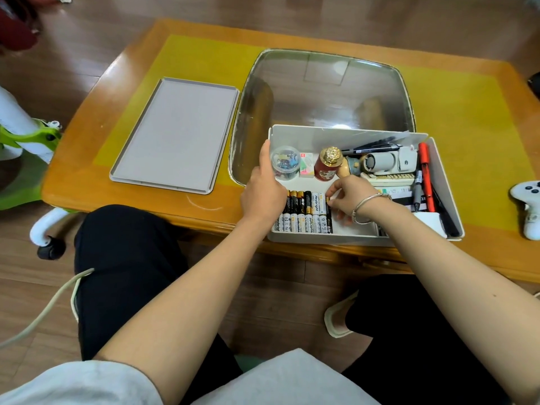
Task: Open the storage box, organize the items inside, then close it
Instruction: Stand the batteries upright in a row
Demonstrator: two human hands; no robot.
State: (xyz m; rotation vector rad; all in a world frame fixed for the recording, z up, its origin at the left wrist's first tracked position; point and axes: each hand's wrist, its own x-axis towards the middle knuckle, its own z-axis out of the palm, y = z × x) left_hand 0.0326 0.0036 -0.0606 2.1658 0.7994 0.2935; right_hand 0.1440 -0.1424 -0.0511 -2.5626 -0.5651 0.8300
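Right hand (pixel 349 197) pinches a battery (pixel 328 210) at the end of the battery rows (pixel 304 211) in the box (pixel 344 133); left hand (pixel 264 188) lies straight-fingered along the box's left wall, so that grip isn't clenched. My wrists hide the box floor btw rows & pens (pixel 425 176). Small stuff at the back is hard to make out. Clear lid (pixel 321 92) stands open behind. Box sits on wooden table (pixel 87 159) w/ yellow mat (pixel 190 57), tray (pixel 175 133) to the left, game controller (pixel 529 206) cut off at right. Wood floor (pixel 277 276).

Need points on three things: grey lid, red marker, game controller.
grey lid (pixel 175 135), head view, centre of its flat panel.
red marker (pixel 426 176), head view, middle of its barrel.
game controller (pixel 530 206), head view, its white body near the buttons.
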